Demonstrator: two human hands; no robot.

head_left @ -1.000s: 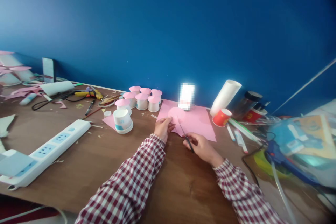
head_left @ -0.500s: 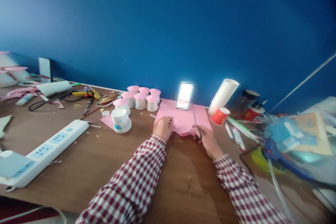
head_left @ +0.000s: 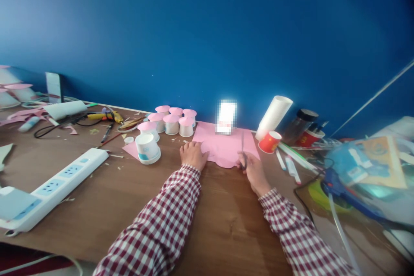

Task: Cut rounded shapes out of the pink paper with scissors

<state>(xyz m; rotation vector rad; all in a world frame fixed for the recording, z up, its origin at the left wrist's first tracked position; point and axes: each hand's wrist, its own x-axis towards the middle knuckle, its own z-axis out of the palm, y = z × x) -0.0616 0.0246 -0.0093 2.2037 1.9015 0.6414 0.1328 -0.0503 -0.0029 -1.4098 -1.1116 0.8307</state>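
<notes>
A sheet of pink paper [head_left: 226, 140] lies on the wooden table, its near edge cut into a wavy outline. My left hand [head_left: 193, 156] rests on the sheet's left side, open, with the fingers spread and the thumb toward the paper. At the right side of the sheet, my right hand [head_left: 255, 171] is closed round the handles of a pair of scissors [head_left: 243, 141]. The blades point away from me, over the paper. A phone-like bright screen [head_left: 226, 116], blurred out, stands at the back of the sheet.
Left of the paper are several paper cups with pink tops [head_left: 171, 124] and a white cup [head_left: 146, 146]. A power strip [head_left: 69, 177] lies further left, near a yellow glue gun [head_left: 105, 115]. To the right are a red cup [head_left: 270, 142], stacked white cups [head_left: 274, 114] and markers [head_left: 293, 169].
My left hand has shifted left and its fingers have spread out. The paper's near edge, curled before, now lies flatter. The scissors stay in my right hand.
</notes>
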